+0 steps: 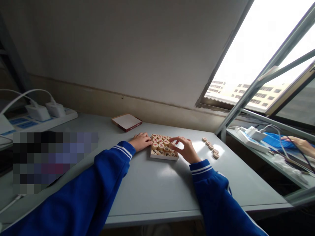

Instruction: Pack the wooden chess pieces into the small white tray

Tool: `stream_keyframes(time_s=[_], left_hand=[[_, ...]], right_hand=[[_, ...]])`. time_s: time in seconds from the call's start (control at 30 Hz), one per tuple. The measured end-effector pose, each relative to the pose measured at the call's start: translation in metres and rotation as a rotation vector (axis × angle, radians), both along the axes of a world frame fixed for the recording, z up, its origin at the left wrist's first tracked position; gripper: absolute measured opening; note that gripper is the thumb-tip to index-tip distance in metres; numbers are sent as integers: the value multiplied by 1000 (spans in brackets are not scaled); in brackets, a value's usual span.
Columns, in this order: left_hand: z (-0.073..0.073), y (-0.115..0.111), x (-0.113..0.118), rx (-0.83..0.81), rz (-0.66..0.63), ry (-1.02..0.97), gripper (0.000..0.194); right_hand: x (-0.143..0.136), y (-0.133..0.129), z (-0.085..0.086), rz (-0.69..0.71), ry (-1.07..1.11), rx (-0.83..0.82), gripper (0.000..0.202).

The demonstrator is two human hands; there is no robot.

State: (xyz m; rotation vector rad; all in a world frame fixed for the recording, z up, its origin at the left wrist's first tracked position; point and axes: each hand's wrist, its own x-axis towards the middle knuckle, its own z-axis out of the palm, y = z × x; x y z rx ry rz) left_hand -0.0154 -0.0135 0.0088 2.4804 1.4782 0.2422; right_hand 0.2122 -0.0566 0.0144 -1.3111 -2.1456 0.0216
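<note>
An open shallow box [164, 158] on the grey desk holds rows of round wooden Chinese chess pieces [160, 146], marked with red and black characters. My left hand [141, 142] rests flat beside the box, fingers stretched out, the tips touching its left side. Over the box's right part, my right hand [186, 148] curls its thumb and index finger around a chess piece [171, 144], which the fingers partly hide. Several loose chess pieces [211, 147] lie in a slanting line on the desk, right of my right hand.
The box lid [127, 121] lies inside up near the wall. A power strip [41, 122] with white chargers sits at far left, near a blurred-out area. A metal frame post [230, 121] rises at the right. Beyond it, another person's hand [299, 144] shows over a neighbouring desk.
</note>
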Motion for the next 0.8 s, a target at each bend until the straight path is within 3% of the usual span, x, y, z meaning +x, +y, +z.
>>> stream_keyframes(time_s=[0.17, 0.3, 0.6, 0.7, 0.8], left_hand=[[1, -1, 0, -12, 0, -7, 33], [-1, 0, 0, -7, -1, -15, 32], [0, -2, 1, -17, 5, -3, 31], [2, -2, 1, -21, 7, -1, 32], [3, -2, 1, -19, 0, -1, 33]], right_hand=[[-6, -3, -5, -47, -123, 27, 33], [1, -4, -4, -135, -198, 9, 18], [8, -1, -2, -78, -220, -18, 19], [28, 0, 5, -255, -268, 5, 18], [58, -1, 5, -641, -411, 34, 20]])
